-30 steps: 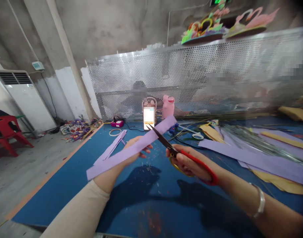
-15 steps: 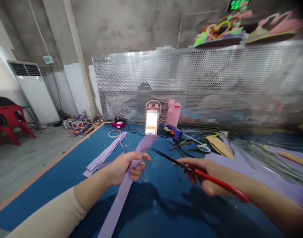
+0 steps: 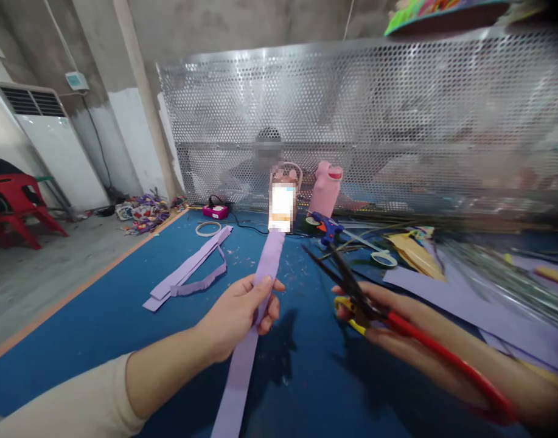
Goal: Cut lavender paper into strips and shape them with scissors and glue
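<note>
My left hand is closed on a long lilac paper strip, pinching it near its middle. The strip runs from the bottom edge of the view up and away over the blue table. My right hand grips red-handled scissors just right of the strip. Their dark blades are spread apart and point up and to the left, clear of the paper.
More lilac strips lie at the left, a tape ring behind them. A pink bottle, a blue glue gun, a lit phone and paper sheets stand before a perforated metal screen. A person sits behind it.
The strip has swung from a slant across my view to pointing straight away from me. The scissors have moved right, off the paper, and their blades have spread again.
</note>
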A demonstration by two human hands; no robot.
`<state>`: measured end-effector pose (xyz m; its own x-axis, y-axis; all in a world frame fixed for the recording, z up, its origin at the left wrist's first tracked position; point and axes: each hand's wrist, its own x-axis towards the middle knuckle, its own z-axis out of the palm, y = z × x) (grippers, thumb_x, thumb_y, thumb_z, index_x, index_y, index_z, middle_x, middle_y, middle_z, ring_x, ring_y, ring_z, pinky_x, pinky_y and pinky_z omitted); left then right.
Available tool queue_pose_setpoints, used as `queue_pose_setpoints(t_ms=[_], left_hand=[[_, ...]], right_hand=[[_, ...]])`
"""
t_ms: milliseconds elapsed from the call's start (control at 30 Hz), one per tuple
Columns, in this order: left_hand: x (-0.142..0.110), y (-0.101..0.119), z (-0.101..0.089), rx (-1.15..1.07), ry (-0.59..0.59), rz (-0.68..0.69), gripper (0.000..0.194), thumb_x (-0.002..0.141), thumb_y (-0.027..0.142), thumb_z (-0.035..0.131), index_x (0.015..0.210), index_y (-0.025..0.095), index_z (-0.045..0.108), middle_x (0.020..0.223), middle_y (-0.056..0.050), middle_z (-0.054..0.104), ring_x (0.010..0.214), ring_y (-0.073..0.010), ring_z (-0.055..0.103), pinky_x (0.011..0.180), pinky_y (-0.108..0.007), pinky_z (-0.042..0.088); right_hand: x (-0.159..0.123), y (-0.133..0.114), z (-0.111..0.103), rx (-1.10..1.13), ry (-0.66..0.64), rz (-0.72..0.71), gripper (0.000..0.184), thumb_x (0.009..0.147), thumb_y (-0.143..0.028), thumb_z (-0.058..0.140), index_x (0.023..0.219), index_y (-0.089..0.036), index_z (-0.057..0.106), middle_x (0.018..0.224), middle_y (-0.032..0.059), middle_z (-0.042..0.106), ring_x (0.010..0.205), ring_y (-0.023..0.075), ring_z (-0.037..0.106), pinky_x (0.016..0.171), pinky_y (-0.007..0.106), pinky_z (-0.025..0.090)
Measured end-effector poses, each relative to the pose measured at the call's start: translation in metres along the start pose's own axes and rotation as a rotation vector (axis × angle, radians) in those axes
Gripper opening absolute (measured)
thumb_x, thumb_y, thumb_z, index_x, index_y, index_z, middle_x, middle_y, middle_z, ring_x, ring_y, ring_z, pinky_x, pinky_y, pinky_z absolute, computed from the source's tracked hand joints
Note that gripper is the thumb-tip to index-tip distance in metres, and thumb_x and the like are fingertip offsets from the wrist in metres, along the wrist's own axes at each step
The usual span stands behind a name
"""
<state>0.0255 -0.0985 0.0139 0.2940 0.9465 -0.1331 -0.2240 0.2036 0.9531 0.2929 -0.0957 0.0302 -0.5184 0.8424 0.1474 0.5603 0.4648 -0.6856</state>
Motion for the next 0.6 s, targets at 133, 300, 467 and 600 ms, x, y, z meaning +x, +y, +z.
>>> queue_pose_setpoints(t_ms=[133,300,467,600], left_hand=[[0.001,-0.003,0.0,0.007,0.027,0.02,0.027,0.088,0.043,0.052,0.091,0.016,0.054,0.057,0.004,0.055,0.043,-0.0058,0.045,0.046,-0.02,0.034],[-0.002,-0.01,0.008,-0.023,0.074,0.054,0.023,0.088,0.04,0.051,0.086,0.016,0.05,0.059,0.003,0.058,0.046,-0.007,0.051,0.048,-0.02,0.038],[-0.007,-0.02,0.013,0.038,-0.021,0.002,0.037,0.083,0.052,0.056,0.09,0.016,0.052,0.06,0.003,0.06,0.046,-0.0069,0.052,0.047,-0.019,0.037],[-0.01,-0.023,0.014,0.115,-0.072,-0.006,0.042,0.08,0.057,0.057,0.086,0.016,0.052,0.063,0.001,0.061,0.049,-0.0076,0.053,0.051,-0.021,0.041]], right_hand=[[-0.007,-0.009,0.001,-0.193,-0.138,0.04,0.038,0.089,-0.039,0.051,0.126,-0.029,0.054,0.115,0.0074,0.066,0.1,0.0279,0.062,0.085,0.039,0.053],[-0.002,-0.02,0.004,-0.297,-0.223,0.146,0.047,0.074,-0.056,0.066,0.108,-0.024,0.059,0.103,0.0087,0.065,0.086,0.028,0.062,0.075,0.04,0.053],[0.001,-0.026,0.014,-0.197,-0.226,0.118,0.052,0.066,-0.055,0.074,0.104,-0.024,0.059,0.098,0.0057,0.063,0.081,0.0247,0.061,0.071,0.035,0.052],[0.002,-0.025,0.026,-0.152,-0.191,0.076,0.048,0.067,-0.053,0.075,0.1,-0.023,0.059,0.096,0.0048,0.063,0.08,0.0233,0.06,0.071,0.033,0.05]])
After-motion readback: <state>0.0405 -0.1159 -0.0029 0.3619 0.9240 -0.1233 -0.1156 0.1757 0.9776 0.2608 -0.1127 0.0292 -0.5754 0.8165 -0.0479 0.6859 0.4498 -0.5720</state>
